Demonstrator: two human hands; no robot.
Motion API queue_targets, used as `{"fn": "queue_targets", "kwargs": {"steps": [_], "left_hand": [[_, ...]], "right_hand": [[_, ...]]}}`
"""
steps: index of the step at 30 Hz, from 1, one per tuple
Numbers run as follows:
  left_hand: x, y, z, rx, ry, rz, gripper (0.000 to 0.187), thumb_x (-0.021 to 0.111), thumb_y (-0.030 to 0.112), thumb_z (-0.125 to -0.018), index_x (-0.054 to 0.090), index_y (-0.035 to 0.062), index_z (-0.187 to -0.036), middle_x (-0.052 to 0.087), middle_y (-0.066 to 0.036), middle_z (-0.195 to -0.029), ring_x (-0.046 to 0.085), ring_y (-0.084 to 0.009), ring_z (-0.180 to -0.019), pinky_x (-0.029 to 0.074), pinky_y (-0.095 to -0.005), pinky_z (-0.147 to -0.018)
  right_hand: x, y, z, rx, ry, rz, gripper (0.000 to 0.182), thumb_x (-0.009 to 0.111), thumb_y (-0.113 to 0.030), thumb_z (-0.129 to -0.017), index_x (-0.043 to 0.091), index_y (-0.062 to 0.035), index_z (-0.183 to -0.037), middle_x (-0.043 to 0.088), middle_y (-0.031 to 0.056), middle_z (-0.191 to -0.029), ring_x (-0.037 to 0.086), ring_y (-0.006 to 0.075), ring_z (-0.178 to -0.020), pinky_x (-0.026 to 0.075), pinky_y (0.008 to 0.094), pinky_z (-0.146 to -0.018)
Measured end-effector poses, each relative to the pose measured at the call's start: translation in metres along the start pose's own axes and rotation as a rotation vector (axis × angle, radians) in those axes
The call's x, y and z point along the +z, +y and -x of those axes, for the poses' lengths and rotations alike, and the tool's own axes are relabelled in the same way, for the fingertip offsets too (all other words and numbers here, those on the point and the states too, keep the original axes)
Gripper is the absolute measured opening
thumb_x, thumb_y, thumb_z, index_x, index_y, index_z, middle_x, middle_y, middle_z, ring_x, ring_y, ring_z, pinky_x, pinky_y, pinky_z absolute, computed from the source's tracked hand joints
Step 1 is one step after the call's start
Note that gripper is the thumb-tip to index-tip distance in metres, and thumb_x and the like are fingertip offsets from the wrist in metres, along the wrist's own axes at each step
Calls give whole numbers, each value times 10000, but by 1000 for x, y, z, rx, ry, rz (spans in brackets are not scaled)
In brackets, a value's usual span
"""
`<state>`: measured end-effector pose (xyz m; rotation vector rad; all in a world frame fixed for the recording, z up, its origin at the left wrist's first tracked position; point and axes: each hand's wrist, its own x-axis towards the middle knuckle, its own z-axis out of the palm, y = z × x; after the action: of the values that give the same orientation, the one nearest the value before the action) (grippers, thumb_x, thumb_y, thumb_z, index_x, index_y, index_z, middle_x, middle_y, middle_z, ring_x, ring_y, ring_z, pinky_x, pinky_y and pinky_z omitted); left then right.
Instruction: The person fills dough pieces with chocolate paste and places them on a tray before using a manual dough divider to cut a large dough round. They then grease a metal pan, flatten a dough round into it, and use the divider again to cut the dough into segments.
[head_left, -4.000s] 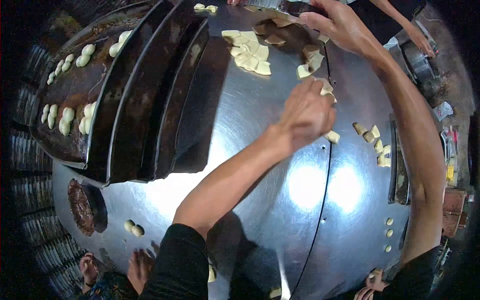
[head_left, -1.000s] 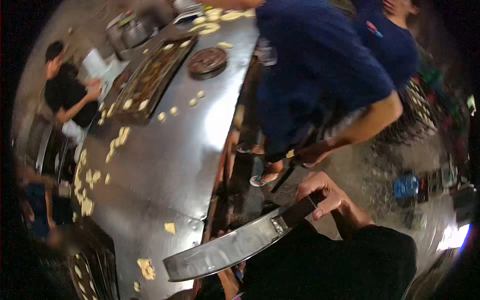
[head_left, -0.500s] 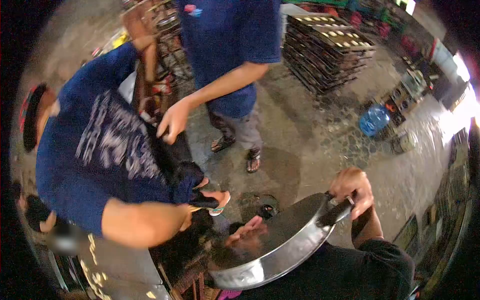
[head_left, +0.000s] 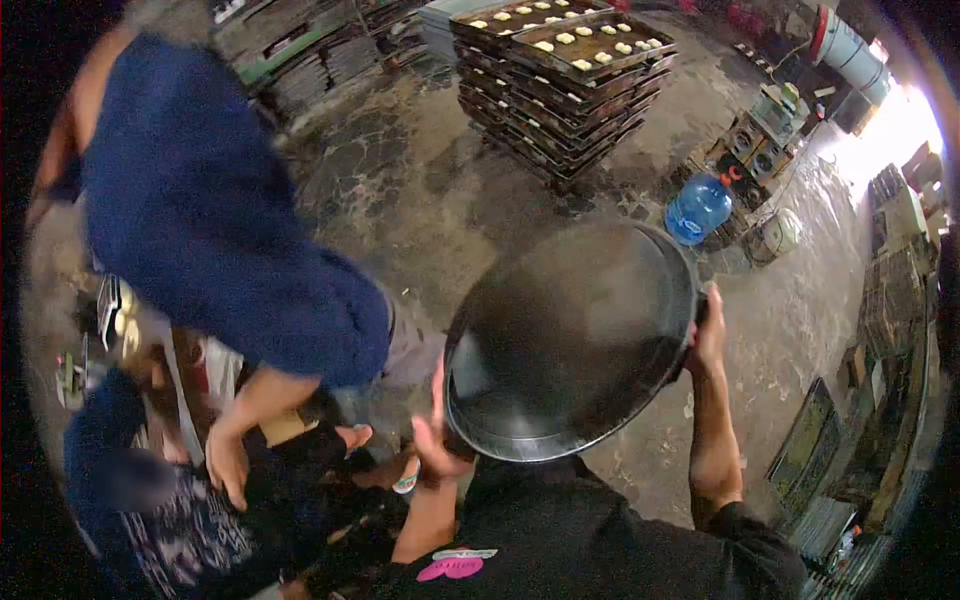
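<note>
A large round dark metal wok (head_left: 575, 335) with a shiny rim is held up in front of my black shirt, its dark inside facing me. My left hand (head_left: 440, 445) grips its lower left side, the fingers partly behind the rim. On the right side, my right hand (head_left: 708, 330) is closed around the edge, where a handle seems to sit. What the palms press on is hidden. Nothing that I can make out lies in the wok.
Stacked trays (head_left: 590, 85) with pale dough pieces stand ahead. A blue water bottle (head_left: 698, 210) is beside a speaker box (head_left: 755, 150). Close on my left, a person in a navy shirt (head_left: 220, 220) leans over; another person (head_left: 190, 520) is lower down.
The wok has swung up and tilted so its inside now faces me, with both hands on its sides. My view has turned right. The person in navy has bent down on the left.
</note>
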<state>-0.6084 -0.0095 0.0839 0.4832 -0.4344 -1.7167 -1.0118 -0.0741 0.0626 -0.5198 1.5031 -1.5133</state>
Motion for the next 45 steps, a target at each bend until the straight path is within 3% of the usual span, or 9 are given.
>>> {"fn": "queue_targets", "kwargs": {"steps": [3, 7, 16, 19, 24, 32, 38, 42, 45], "left_hand": [[37, 9, -101, 197, -185, -440, 1059, 669, 479, -784, 24, 43, -1501, 210, -150, -1521, 319, -291, -1354, 270, -415, -1108], [54, 12, -198, 126, 37, -628, 1067, 744, 243, -710, 55, 25, -1496, 331, -167, -1449, 379, -270, -1296, 288, -383, -1086], [39, 19, -399, 161, 155, -594, 940, 683, 46, -751, 104, 24, -1491, 383, -162, -1411, 461, -261, -1224, 367, -378, -1042], [6, 19, -444, 151, 271, -551, 909, 667, 35, -757, 135, 43, -1494, 341, -147, -1445, 365, -244, -1308, 313, -359, -1073], [-50, 52, -513, 251, 637, -634, 897, 540, -40, -661, 185, 31, -1482, 329, -140, -1461, 320, -252, -1344, 272, -344, -1087], [-93, 158, -515, 754, 1011, -131, 871, 531, -50, -710, 186, 130, -1489, 410, -135, -1386, 456, -273, -1236, 433, -402, -985], [-178, 287, -536, 1032, 1160, 39, 787, 529, -48, -838, 183, 225, -1489, 473, -121, -1315, 533, -252, -1121, 519, -403, -863], [-249, 372, -545, 726, 1431, -108, 670, 509, -31, -814, 325, 125, -1438, 549, -84, -1185, 571, -163, -933, 506, -253, -713], [-296, 428, -560, 790, 1664, -217, 628, 407, -78, -751, 455, 50, -1364, 602, -119, -1168, 596, -200, -983, 476, -299, -843]], "right_hand": [[49, 9, -65, 97, 88, -30, 522, 423, -525, -949, 499, -158, -585, 411, -54, -500, 347, 80, -399, 250, 247, -400], [75, -20, -113, 269, -26, 85, 519, 446, -499, -945, 458, -139, -572, 410, -34, -484, 337, 83, -376, 262, 240, -372], [176, -12, -317, 508, -176, -24, 339, 538, -372, -929, 517, -109, -718, 446, -30, -535, 350, 70, -391, 278, 229, -356], [212, 12, -390, 493, -313, 2, 274, 556, -364, -915, 561, -130, -774, 484, -41, -547, 382, 53, -387, 268, 209, -340], [372, 10, -484, 519, -395, 294, 247, 565, -352, -906, 579, -138, -783, 550, -41, -567, 410, 50, -374, 250, 200, -313], [701, 60, -497, 418, -1044, 626, 203, 579, -193, -867, 537, -102, -690, 453, -44, -545, 339, 43, -383, 229, 227, -350], [887, 143, -459, 530, -1216, 592, 188, 553, -142, -868, 545, -65, -697, 475, -6, -562, 396, 86, -392, 272, 249, -335], [988, 149, -412, 615, -1176, 593, 199, 526, -126, -880, 496, -100, -685, 410, -33, -548, 349, 67, -394, 250, 230, -338], [1062, 157, -378, 633, -1174, 613, 220, 493, -117, -897, 470, -122, -679, 388, -48, -550, 316, 51, -394, 232, 218, -339]]}}
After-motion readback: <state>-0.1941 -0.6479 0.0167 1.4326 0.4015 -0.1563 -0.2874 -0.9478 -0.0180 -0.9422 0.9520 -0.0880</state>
